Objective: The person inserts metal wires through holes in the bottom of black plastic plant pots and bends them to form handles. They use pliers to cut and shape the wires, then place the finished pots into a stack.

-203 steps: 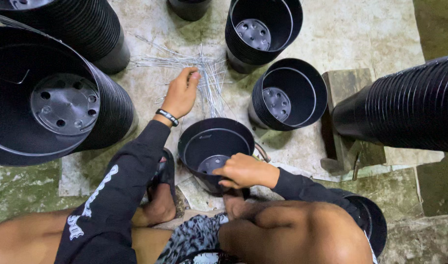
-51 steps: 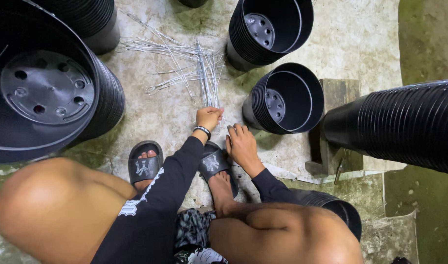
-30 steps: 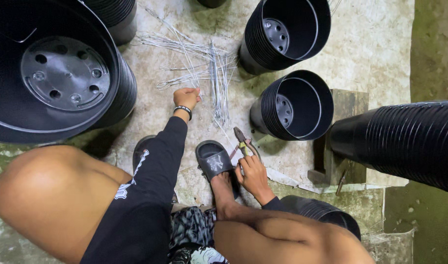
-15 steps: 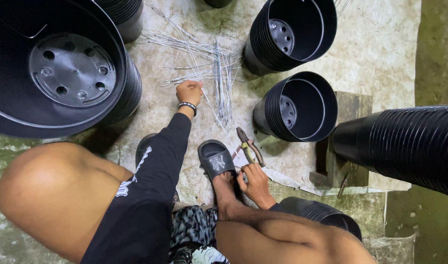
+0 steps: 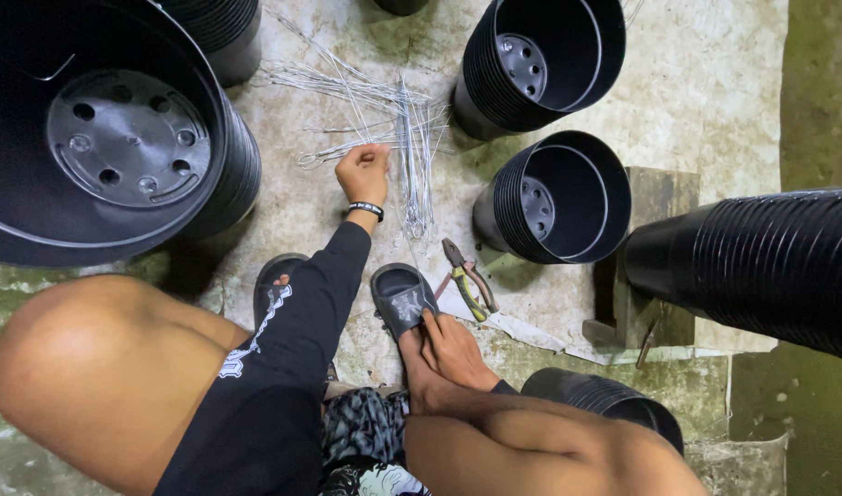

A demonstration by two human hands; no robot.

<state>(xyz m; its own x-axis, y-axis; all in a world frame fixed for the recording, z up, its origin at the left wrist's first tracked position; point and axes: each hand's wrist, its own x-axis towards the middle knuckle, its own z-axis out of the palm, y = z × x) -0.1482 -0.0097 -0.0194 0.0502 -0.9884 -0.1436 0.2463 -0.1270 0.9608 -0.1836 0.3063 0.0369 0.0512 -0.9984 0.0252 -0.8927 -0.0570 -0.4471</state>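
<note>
A: Dozens of thin wire pieces (image 5: pixel 384 119) lie spread just beyond the left hand (image 5: pixel 364 173), whose fingers look pinched on one, I think.

B: Light, springy, slippery; grip mid-length. Right hand (image 5: pixel 456 347) rests open on the slipper (image 5: pixel 401 298), pliers (image 5: pixel 465 277) just beyond.

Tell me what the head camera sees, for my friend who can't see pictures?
A seated person's left hand reaches into a pile of thin metal wires on a concrete floor, while the right hand rests on a dark sandal. Pliers lie nearby, and stacks of black plastic pots surround them.
</note>
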